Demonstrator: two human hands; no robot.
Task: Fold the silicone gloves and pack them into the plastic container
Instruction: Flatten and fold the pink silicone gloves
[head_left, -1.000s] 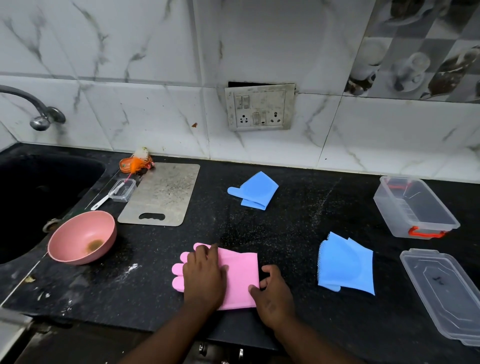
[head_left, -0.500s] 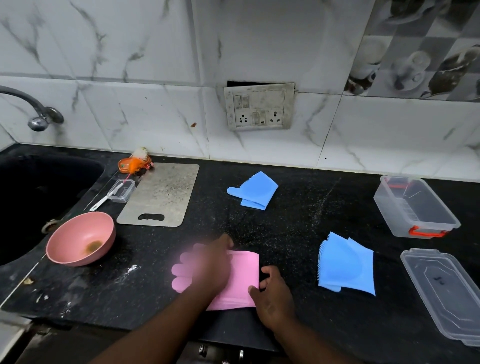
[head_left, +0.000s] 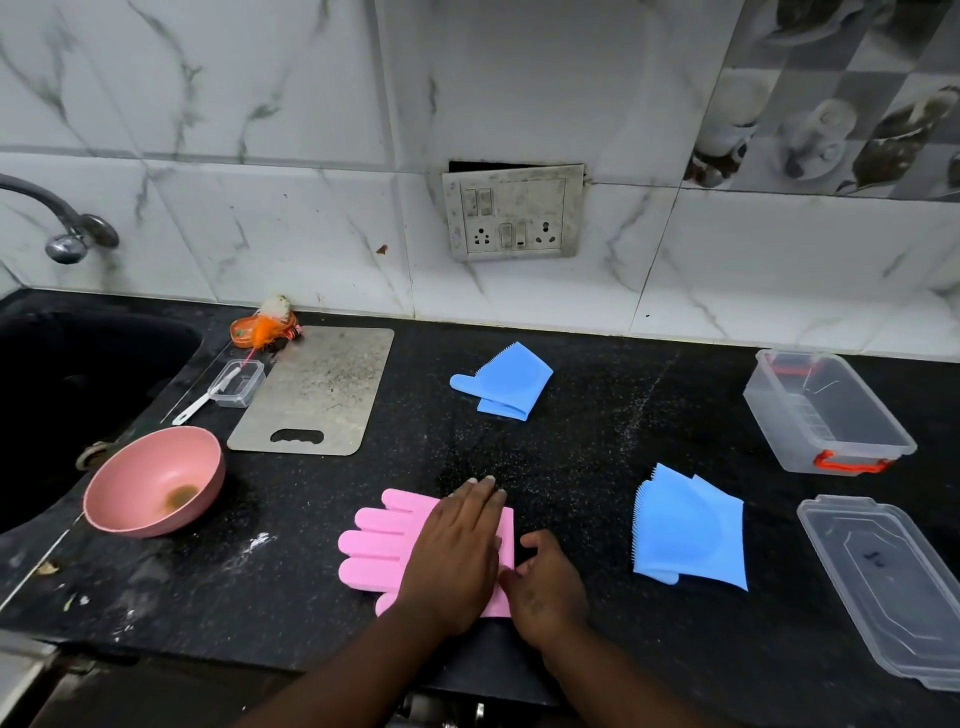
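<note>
The pink glove (head_left: 387, 540) lies flat on the table (head_left: 571, 415) near the front edge. Its long axis runs from 9 o'clock to 3 o'clock, with the fingers pointing to 9 and the cuff end at 3.

The left hand (head_left: 457, 551) lies across the cuff half. Its fingers are straight and close together, pointing to about 12 o'clock, and the palm presses the glove down. The right hand (head_left: 545, 582) sits just beside the cuff at the 3 o'clock side. Its fingers curl toward the near corner of the cuff, and the thumb is lifted over the bare table. I cannot tell whether it pinches the cuff edge or only touches it.

The fold probably turns on this layout. The free finger end sticks out at 9 o'clock from the left hand, the pressing palm marks the likely crease line, and the right hand is nearer the cuff.

One folded blue glove (head_left: 691, 530) lies at 3 o'clock from the pink one, well apart. Another blue glove (head_left: 501, 382) lies at 12 o'clock.

The open container (head_left: 774, 426) stands at about 2 o'clock, beyond the nearer blue glove, on the right hand's side. Its lid (head_left: 883, 582) lies flat at 3 o'clock by the table's right end. Nothing shows inside the container, so packing looks not yet begun.
</note>
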